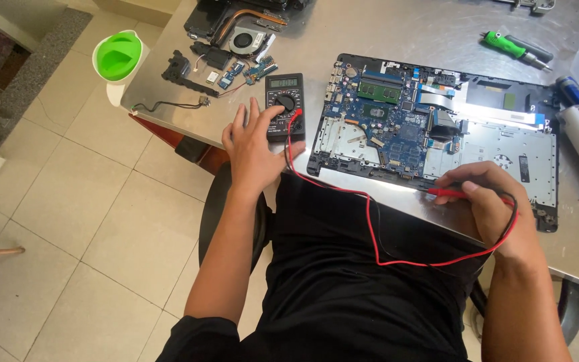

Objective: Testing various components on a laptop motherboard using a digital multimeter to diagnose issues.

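Fingers of the left hand [252, 144] rest spread on the meter [285, 106] near the desk's front edge. The right hand [487, 201] pinches a red probe [447, 193] over the opened laptop [437, 131]; light, stiff, best held by its insulated grip.

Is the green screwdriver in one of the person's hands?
No, the green screwdriver lies alone on the table, while the right hand holds a red probe and the left hand touches the black meter.
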